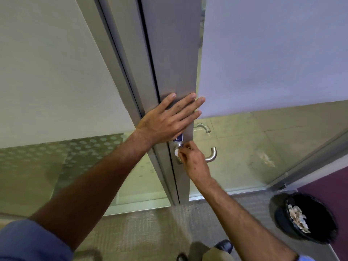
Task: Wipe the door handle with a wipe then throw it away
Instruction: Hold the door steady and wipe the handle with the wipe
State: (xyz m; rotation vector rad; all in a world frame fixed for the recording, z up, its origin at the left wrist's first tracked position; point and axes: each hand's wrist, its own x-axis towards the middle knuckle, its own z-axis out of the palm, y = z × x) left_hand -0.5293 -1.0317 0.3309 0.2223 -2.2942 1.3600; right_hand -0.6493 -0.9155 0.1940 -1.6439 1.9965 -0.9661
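Observation:
A silver lever door handle (212, 155) sticks out from the grey metal stile of a glass door (175, 53). My right hand (194, 159) is closed around a small white wipe (176, 153) and presses it against the base of the handle, near the stile. Most of the wipe is hidden under my fingers. My left hand (169, 119) lies flat with fingers spread on the stile just above the handle, partly covering a small blue sticker (178, 137).
A black bin (282, 213) with a black liner and crumpled paper inside stands on the floor at the lower right. A second handle (204, 127) shows through the glass on the door's far side. My shoes (224, 245) are on the carpet below.

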